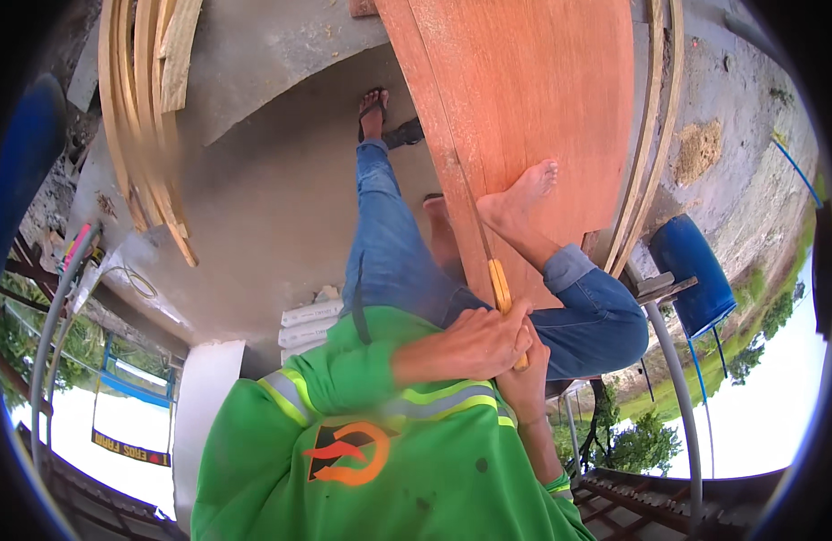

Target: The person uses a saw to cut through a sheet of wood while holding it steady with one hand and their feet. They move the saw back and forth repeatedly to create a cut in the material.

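A: Hands?
B: Both closed round the yellow handle [500, 284] of what looks like a handsaw. Left hand [479, 341] wraps over, right hand [524, 368] against it, near the lap. Exact finger placement: can't tell.
A: Blade?
B: Thin blade [478, 227], nearly edge-on, over the reddish-brown wooden panel [547, 99], following a long dark line [438, 95] near the panel's left edge. Reads as a lengthwise cut. Teeth too small to make out.
A: What steadies the work?
B: Bare right foot [521, 197] on the panel, right of the blade. Decent clamp, in my judgement, but the heel sits near the blade; better shifted outward.
A: Doing it well?
B: Long, even strokes, wrists in line with the blade. Mind the narrow strip [423, 90] left of the line: if unsupported, it could sag, pinch the blade or split.
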Tool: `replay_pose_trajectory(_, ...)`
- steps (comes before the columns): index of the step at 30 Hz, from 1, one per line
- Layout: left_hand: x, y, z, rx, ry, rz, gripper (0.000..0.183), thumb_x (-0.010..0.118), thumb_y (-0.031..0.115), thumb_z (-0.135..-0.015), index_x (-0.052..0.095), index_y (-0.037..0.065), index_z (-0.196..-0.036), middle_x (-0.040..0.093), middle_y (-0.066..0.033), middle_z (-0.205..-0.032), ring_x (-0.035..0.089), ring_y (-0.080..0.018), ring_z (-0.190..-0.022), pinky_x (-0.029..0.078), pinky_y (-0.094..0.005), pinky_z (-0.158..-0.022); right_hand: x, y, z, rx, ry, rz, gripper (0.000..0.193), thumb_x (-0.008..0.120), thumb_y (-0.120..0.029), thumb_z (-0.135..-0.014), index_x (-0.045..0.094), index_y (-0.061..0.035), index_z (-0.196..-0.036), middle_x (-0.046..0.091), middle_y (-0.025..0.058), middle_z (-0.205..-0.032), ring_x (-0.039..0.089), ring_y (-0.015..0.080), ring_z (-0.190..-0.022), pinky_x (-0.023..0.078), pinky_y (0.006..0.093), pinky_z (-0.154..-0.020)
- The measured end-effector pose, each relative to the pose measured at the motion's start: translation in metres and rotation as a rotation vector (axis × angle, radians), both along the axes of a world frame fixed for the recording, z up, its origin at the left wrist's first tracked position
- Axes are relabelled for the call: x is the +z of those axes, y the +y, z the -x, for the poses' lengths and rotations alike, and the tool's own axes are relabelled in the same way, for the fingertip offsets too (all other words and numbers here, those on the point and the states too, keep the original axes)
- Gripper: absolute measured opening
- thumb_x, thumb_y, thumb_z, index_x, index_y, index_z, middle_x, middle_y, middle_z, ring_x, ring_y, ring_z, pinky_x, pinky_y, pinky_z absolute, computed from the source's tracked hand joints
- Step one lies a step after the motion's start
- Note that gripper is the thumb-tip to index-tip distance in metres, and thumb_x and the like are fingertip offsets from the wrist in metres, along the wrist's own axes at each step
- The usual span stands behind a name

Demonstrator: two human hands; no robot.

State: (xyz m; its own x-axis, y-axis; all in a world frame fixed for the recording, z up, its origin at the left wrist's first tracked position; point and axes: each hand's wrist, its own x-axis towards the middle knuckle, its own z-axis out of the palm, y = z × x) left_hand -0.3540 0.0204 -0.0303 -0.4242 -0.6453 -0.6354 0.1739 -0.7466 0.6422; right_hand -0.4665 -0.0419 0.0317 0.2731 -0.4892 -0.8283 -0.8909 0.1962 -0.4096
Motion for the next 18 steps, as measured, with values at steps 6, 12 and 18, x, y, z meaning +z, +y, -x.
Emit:
replay_pose_trajectory(6,-0.176,-0.023,0.001,0.205,-0.307,0.038,0.043,0.032,0.033,-0.099,0.044,0.008,-0.132,0.069,-0.0259,-0.103,0.067,-0.0458,-0.096,0.051,-0.0554,-0.084,-0.204,-0.013,0.007,0.034,-0.22,0.165,0.026,0.072,-0.014,-0.084,0.062,0.0044,-0.099,0.068,0.0207,-0.079,0.068,0.0321,-0.069,0.051,0.0398,-0.06)
replay_pose_trajectory(12,-0.024,0.006,-0.011,0.041,-0.042,0.011,0.044,0.032,0.03,-0.099,0.039,0.008,-0.136,0.069,-0.0292,-0.096,0.066,-0.0498,-0.091,0.049,-0.0573,-0.085,-0.027,0.001,-0.003,0.027,0.037,-0.061,0.047,0.074,-0.01,-0.082,0.059,0.0027,-0.125,0.07,0.0176,-0.111,0.069,0.0196,-0.108,0.053,0.0351,-0.089)
replay_pose_trajectory(18,-0.133,-0.013,0.01,0.111,-0.19,-0.089,0.042,0.034,0.031,-0.1,0.041,0.007,-0.134,0.068,-0.0292,-0.101,0.068,-0.0455,-0.091,0.052,-0.0542,-0.083,-0.15,-0.006,0.01,0.037,-0.17,0.085,0.019,0.069,-0.007,-0.084,0.063,0.0047,-0.098,0.07,0.0158,-0.085,0.066,0.0159,-0.082,0.053,0.0371,-0.07)
